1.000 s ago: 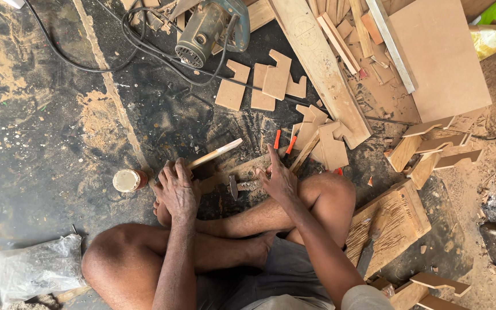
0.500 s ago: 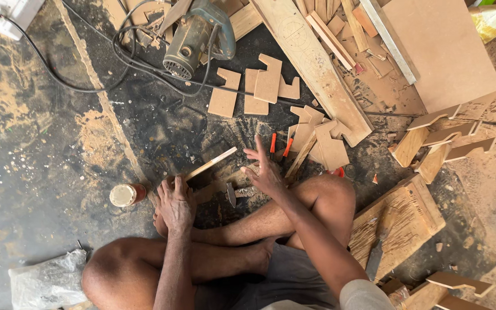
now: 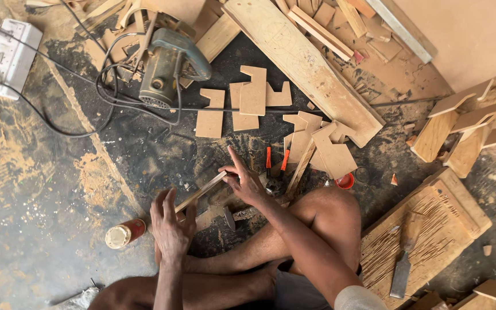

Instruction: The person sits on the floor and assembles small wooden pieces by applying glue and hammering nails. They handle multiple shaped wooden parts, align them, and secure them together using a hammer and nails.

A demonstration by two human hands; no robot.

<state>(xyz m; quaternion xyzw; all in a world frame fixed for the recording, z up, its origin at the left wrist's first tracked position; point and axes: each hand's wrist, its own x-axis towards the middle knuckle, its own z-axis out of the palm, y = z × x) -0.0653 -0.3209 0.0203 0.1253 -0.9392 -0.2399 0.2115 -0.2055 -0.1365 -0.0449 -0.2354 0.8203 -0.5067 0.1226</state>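
I sit on the floor with bare legs folded. My left hand point(image 3: 170, 224) rests on the near end of a thin wooden strip point(image 3: 202, 192) that lies slanted on the dark floor. My right hand point(image 3: 242, 181) has its fingers spread over the strip's far end and touches it. A hammer head point(image 3: 229, 217) lies just below the strip, between my hands. Orange-handled pliers point(image 3: 275, 161) lie right of my right hand.
A glue bottle point(image 3: 123, 233) lies left of my left hand. An electric saw point(image 3: 167, 63) and a white power strip point(image 3: 8, 56) sit at the back left. Cut board shapes point(image 3: 248, 103), a long plank point(image 3: 305, 63), a chisel point(image 3: 402, 270) on a wooden block and a red lid point(image 3: 345, 181) surround me.
The view has shifted so the saw and power strip show more fully. Both hands stay at the strip; my right hand's fingers have spread wider.
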